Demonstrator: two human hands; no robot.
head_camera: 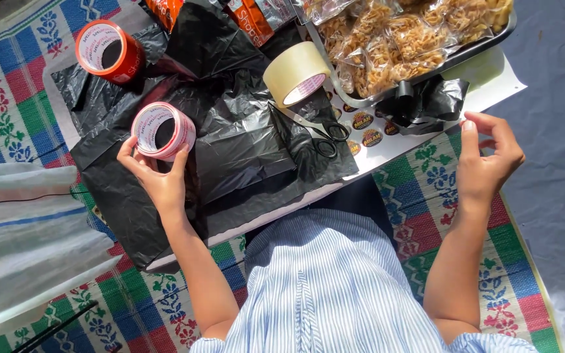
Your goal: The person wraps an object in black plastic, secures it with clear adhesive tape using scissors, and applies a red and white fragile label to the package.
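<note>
On the black plastic sheet [243, 150], the left hand [155, 176] has its grip closed round a red-and-white roll of printed tape [163, 130]. Right hand [488, 160] hovers open, fingers curled, holding nothing, beside the white tabletop [492, 88]. Black-handled scissors [325, 134] lie between.

Crinkled glossy black plastic sheeting [243, 137] – smooth; white-red printed tape roll [163, 129], glossy film; woven multicolour mat [426, 216] – rough, matt; metal tray [420, 75], dull.

We see hard, bright sunlight: glare on the black plastic sheet [230, 131], crisp dark shadows beside the tape rolls, sharp focus, slight stretching at the edges.
</note>
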